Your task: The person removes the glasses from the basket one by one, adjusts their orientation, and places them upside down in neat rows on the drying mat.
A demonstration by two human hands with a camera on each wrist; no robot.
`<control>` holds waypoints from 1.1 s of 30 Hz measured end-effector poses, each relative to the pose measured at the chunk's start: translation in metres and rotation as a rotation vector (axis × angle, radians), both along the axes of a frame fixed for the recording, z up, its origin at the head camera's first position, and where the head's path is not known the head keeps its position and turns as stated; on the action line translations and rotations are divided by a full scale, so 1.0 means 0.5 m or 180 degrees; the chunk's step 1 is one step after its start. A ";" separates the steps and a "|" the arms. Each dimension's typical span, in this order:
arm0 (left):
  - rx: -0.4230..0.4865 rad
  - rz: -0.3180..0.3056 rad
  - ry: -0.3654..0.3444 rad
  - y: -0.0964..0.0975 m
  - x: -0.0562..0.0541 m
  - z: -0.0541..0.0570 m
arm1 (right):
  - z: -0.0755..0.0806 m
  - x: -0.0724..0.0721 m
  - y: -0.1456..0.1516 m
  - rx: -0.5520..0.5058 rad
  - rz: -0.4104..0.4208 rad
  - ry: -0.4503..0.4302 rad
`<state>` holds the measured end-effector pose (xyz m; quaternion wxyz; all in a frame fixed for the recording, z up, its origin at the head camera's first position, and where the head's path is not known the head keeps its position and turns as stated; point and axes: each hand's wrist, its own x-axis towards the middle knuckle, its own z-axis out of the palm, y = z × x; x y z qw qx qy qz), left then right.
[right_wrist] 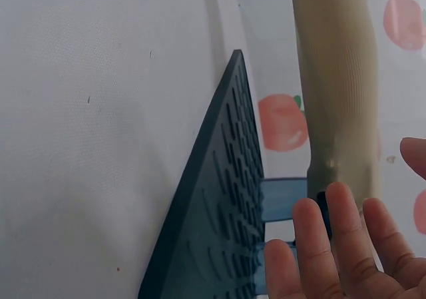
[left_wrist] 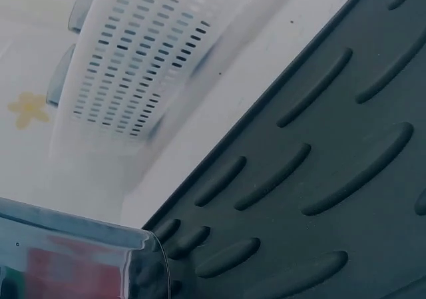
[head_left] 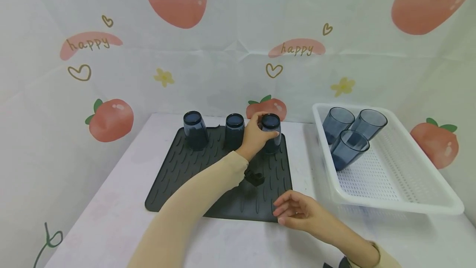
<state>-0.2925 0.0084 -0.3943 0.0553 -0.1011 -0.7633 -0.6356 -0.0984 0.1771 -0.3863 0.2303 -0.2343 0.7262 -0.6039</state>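
At the back right of the dark ribbed drying mat (head_left: 230,195), my left hand (head_left: 256,135) grips an upside-down blue glass (head_left: 271,124), thumb on its near side. That glass also shows at the lower left of the left wrist view as a blue glass wall (left_wrist: 66,252). Two more blue glasses, a middle one (head_left: 234,131) and a left one (head_left: 195,130), stand inverted along the mat's back edge. My right hand (head_left: 301,214) hovers by the mat's front right corner, fingers loosely bent, holding nothing; its spread fingers (right_wrist: 346,246) show in the right wrist view.
A white perforated basket (head_left: 394,206) stands on the right of the white table. Inside its left part, 3 blue glasses (head_left: 349,148) lean with their mouths up. Behind the table hangs a white cloth (head_left: 223,82) printed with fruit and hearts.
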 end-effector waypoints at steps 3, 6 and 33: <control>0.0003 0.0018 -0.0022 0.000 -0.004 -0.003 | -0.002 -0.002 -0.001 0.0029 0.0006 -0.0020; -0.0001 0.0028 -0.0048 0.000 -0.004 -0.006 | -0.002 -0.003 -0.002 0.0042 0.0009 -0.0041; -0.0310 -0.0142 -0.0132 -0.001 -0.005 -0.017 | 0.001 0.000 0.001 0.0053 -0.0007 -0.0077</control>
